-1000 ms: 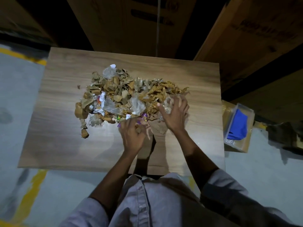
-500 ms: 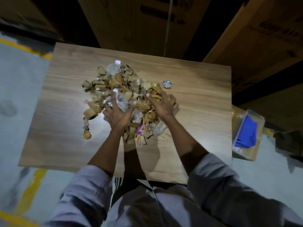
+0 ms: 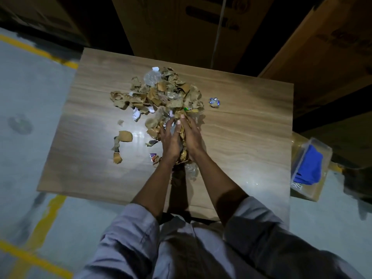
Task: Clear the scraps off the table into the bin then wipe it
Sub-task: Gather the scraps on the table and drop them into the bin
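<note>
Scooping a handful off the scrap pile, with the bin out of sight.

Loose cardboard pieces (image 3: 125, 136) lie apart at the left of the table (image 3: 251, 127), and the main scrap pile (image 3: 161, 95) sits mid-table just beyond my hands. My left hand (image 3: 171, 138) and right hand (image 3: 192, 135) are flat, fingers near straight, palms pressing a handful (image 3: 183, 156) between them. Bits hang below the wrists, so I judge I should squeeze evenly and cup underneath before carrying. A crumpled foil wrapper (image 3: 214, 102) sits alone to the right. A blue cloth (image 3: 309, 168) waits in a clear box beside the table.
</note>
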The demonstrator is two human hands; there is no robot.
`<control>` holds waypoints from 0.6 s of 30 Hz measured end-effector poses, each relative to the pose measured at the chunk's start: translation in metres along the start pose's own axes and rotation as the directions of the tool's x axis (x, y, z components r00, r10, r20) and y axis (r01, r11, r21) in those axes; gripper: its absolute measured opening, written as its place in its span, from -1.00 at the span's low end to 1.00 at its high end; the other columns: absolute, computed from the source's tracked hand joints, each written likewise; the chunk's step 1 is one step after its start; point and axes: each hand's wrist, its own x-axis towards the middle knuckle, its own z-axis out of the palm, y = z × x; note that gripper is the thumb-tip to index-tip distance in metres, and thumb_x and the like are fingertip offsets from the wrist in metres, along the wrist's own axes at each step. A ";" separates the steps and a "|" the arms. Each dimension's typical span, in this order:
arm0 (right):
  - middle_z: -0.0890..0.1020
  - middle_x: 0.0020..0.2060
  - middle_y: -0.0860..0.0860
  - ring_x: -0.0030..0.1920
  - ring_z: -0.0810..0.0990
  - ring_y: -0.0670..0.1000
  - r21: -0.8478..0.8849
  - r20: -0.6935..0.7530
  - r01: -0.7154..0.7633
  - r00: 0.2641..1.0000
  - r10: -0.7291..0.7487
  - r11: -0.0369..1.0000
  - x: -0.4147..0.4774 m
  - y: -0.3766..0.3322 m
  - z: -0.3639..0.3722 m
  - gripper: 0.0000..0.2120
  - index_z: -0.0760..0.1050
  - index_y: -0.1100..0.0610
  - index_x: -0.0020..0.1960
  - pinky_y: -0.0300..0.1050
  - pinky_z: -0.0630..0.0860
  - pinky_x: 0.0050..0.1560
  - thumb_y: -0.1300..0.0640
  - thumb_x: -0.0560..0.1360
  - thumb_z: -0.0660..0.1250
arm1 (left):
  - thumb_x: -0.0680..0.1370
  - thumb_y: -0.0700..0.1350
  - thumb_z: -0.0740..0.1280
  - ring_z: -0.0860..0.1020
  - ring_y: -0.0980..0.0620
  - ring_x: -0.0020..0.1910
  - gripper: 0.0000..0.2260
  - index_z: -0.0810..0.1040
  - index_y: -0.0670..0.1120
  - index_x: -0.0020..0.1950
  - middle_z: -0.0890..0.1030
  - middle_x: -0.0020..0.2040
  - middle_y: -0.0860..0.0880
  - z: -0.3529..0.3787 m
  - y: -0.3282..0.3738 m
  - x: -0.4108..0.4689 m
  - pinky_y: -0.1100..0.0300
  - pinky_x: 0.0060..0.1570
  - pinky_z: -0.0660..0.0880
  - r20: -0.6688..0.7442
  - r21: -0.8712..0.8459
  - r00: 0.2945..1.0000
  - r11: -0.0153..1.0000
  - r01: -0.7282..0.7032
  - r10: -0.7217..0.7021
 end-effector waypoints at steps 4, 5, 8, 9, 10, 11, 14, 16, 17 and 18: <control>0.57 0.21 -0.28 0.18 0.53 -0.30 0.091 0.018 0.027 0.999 -0.029 0.995 -0.009 0.006 -0.004 -0.60 0.51 -0.05 0.41 -0.43 0.40 0.03 -0.15 0.63 0.32 | 0.41 0.57 0.23 0.27 -0.05 0.58 -0.38 0.46 0.31 0.37 0.36 0.57 -0.02 -0.008 -0.008 -0.002 -0.21 0.53 0.26 0.034 -0.066 0.999 0.998 0.020 -0.018; 0.58 0.14 -0.33 0.13 0.53 -0.36 0.084 0.001 0.017 1.000 -0.018 0.996 -0.011 0.005 0.003 -0.67 0.54 -0.11 0.35 -0.42 0.45 0.05 -0.16 0.62 0.33 | 0.40 0.57 0.26 0.30 -0.03 0.57 -0.37 0.47 0.30 0.38 0.38 0.56 -0.01 -0.011 -0.009 -0.003 -0.21 0.52 0.27 0.046 -0.078 0.999 0.997 0.015 -0.012; 0.59 0.24 -0.29 0.35 0.54 -0.16 0.123 0.105 0.045 0.993 -0.058 0.991 0.008 0.031 0.012 -0.57 0.52 -0.25 0.30 -0.23 0.50 0.29 -0.40 0.50 0.32 | 0.39 0.56 0.29 0.39 0.01 0.51 -0.21 0.43 0.16 0.50 0.42 0.54 0.00 -0.020 0.003 -0.014 -0.13 0.50 0.34 0.040 -0.091 0.999 0.996 0.020 -0.016; 0.57 0.30 -0.27 0.41 0.50 -0.08 0.144 0.136 0.024 0.990 -0.044 0.989 0.013 0.036 0.016 -0.47 0.50 -0.26 0.33 -0.15 0.48 0.35 -0.47 0.45 0.31 | 0.39 0.56 0.29 0.40 0.02 0.49 -0.18 0.43 0.11 0.52 0.43 0.53 0.00 -0.024 0.010 -0.019 -0.09 0.49 0.36 0.042 -0.092 0.999 0.996 0.010 -0.006; 0.58 0.32 -0.24 0.40 0.52 -0.07 0.129 0.148 0.056 0.986 -0.075 0.990 0.009 0.034 0.014 -0.44 0.52 -0.23 0.35 -0.12 0.49 0.35 -0.47 0.45 0.32 | 0.40 0.54 0.30 0.41 0.04 0.48 -0.17 0.43 0.08 0.53 0.44 0.52 0.00 -0.027 0.017 -0.023 -0.05 0.48 0.37 0.049 -0.093 0.999 0.996 -0.008 0.013; 0.61 0.30 -0.20 0.34 0.55 -0.11 0.120 0.108 0.040 0.993 -0.053 0.992 0.002 0.024 0.015 -0.47 0.54 -0.19 0.35 -0.12 0.51 0.32 -0.42 0.48 0.33 | 0.42 0.51 0.31 0.41 0.05 0.48 -0.20 0.43 0.07 0.53 0.44 0.51 0.01 -0.031 0.024 -0.026 -0.03 0.47 0.38 0.050 -0.094 0.998 0.995 -0.027 0.032; 0.61 0.21 -0.22 0.24 0.56 -0.20 0.126 0.109 0.105 0.987 -0.119 0.986 -0.037 -0.022 0.014 -0.57 0.53 -0.17 0.34 -0.11 0.51 0.27 -0.31 0.55 0.33 | 0.55 0.31 0.35 0.39 0.07 0.47 -0.37 0.41 0.02 0.53 0.41 0.48 0.06 -0.044 0.036 -0.027 0.08 0.41 0.38 0.043 -0.187 0.996 0.980 -0.068 0.077; 0.60 0.16 -0.27 0.19 0.54 -0.27 0.127 0.125 0.157 0.977 -0.173 0.979 -0.043 -0.033 0.027 -0.69 0.52 -0.19 0.29 -0.16 0.50 0.22 -0.23 0.59 0.33 | 0.57 0.29 0.36 0.37 0.09 0.48 -0.44 0.43 0.09 0.50 0.39 0.48 0.09 -0.057 0.045 -0.025 0.02 0.46 0.36 0.042 -0.229 0.996 0.971 -0.072 0.083; 0.61 0.15 -0.28 0.19 0.54 -0.28 0.153 0.129 0.176 0.972 -0.196 0.972 -0.051 -0.042 0.033 -0.73 0.53 -0.21 0.27 -0.15 0.50 0.23 -0.22 0.60 0.33 | 0.52 0.36 0.37 0.38 0.08 0.49 -0.43 0.47 0.14 0.46 0.40 0.51 0.08 -0.065 0.049 -0.024 -0.04 0.48 0.36 0.039 -0.237 0.994 0.968 -0.087 0.099; 0.62 0.16 -0.27 0.19 0.55 -0.28 0.136 0.112 0.192 0.972 -0.208 0.972 -0.052 -0.046 0.041 -0.73 0.54 -0.20 0.26 -0.14 0.50 0.25 -0.21 0.60 0.33 | 0.46 0.41 0.37 0.41 0.07 0.48 -0.41 0.50 0.17 0.42 0.42 0.51 0.04 -0.073 0.054 -0.023 -0.04 0.47 0.38 0.027 -0.250 0.993 0.963 -0.102 0.113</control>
